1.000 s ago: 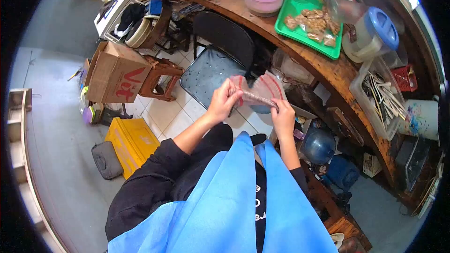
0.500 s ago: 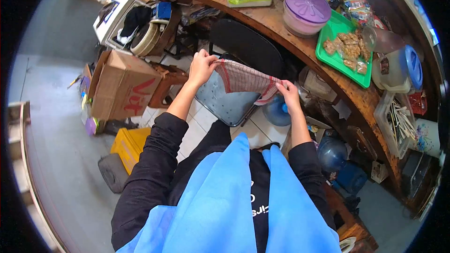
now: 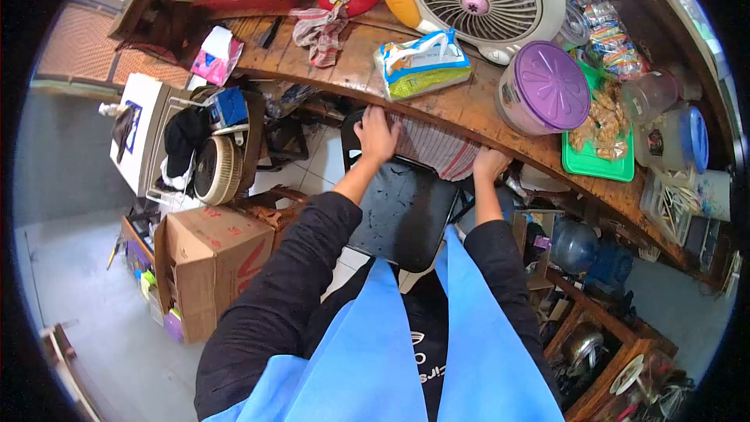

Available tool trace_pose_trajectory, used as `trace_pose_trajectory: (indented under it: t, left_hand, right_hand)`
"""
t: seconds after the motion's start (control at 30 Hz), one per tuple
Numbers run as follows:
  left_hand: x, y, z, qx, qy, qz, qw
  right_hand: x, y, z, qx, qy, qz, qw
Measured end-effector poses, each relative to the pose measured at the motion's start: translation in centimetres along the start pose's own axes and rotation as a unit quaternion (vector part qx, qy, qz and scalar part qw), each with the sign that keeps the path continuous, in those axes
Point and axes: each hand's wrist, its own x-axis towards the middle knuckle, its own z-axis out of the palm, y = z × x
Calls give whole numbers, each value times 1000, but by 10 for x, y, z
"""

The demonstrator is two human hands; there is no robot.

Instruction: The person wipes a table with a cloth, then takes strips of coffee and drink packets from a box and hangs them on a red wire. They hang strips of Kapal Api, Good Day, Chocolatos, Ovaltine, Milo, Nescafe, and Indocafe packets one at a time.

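Observation:
A thin checked cloth (image 3: 440, 145), whitish with red stripes, is stretched between my two hands over the backrest of a black folding chair. My left hand (image 3: 378, 137) grips its left end, fingers curled at the top corner of the backrest. At the cloth's right end, my right hand (image 3: 491, 164) is closed on the edge, just under the rim of the wooden table. The dark chair seat (image 3: 406, 215), with wet-looking marks on it, faces me below the cloth. Part of the cloth's upper edge is hidden by the tabletop.
On the curved wooden table (image 3: 344, 82) stand a tissue pack (image 3: 426, 66), a fan (image 3: 476, 0), a purple-lidded tub (image 3: 551, 86) and a green tray (image 3: 598, 164) of bagged snacks. Another checked cloth (image 3: 320, 31) lies there. A cardboard box (image 3: 207, 266) stands left; a water jug (image 3: 574, 246) sits right.
Both hands have carried the cloth forward from above the seat to the backrest, close to the table edge. My view has tilted up, showing more of the table.

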Motion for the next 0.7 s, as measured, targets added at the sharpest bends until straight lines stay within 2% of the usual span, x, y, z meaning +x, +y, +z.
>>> trace_pose_trajectory:
  t: [0.03,0.07,0.1,0.13,0.17,0.2,0.23,0.27,0.3,0.37,0.43,0.5,0.57,0.63,0.7]
  left_hand:
    - [-5,-1,8,40,23,62,997]
    - [-7,-7,13,69,5,101,992]
    - [-3,-6,14,60,7,97,993]
    - [1,-4,12,89,-19,93,992]
    - [4,-4,9,118,-44,85,988]
    - [12,0,1,149,-96,51,983]
    - [18,0,-1,144,-118,32,982]
    - [25,-3,-1,104,-133,-1,986]
    - [26,-8,1,64,-147,-36,986]
    - [11,-11,-15,24,-74,-16,997]
    - [-21,-15,-32,-35,-34,-44,998]
    - [-70,-34,-42,-95,27,-65,993]
    - [-133,-48,-69,-120,36,-120,985]
    - [-199,-69,-85,-112,70,-217,967]
    - [-265,-103,-92,-85,172,-286,939]
  right_hand:
    - [-5,-3,0,-4,7,3,1000]
    - [-17,-4,-1,-5,35,-96,995]
    - [-25,-1,-3,-7,59,-199,978]
    - [-27,2,-5,-75,13,-296,952]
    - [-28,4,-4,-79,7,-311,947]
    - [-28,5,-3,-89,-51,-315,944]
    - [-27,-1,-3,-97,-108,-317,937]
    - [-19,-7,-5,-136,-198,-264,934]
    - [-13,-5,-1,-145,-216,-264,929]
    - [-10,-18,-12,-185,-272,-222,918]
    - [-27,-37,-28,-244,-248,-207,915]
    - [-51,-23,-20,-128,-153,-263,944]
    - [-76,-18,-21,-20,-191,-369,909]
    - [-91,-11,-25,37,-357,-402,842]
    - [-91,-1,-5,12,-489,-442,752]
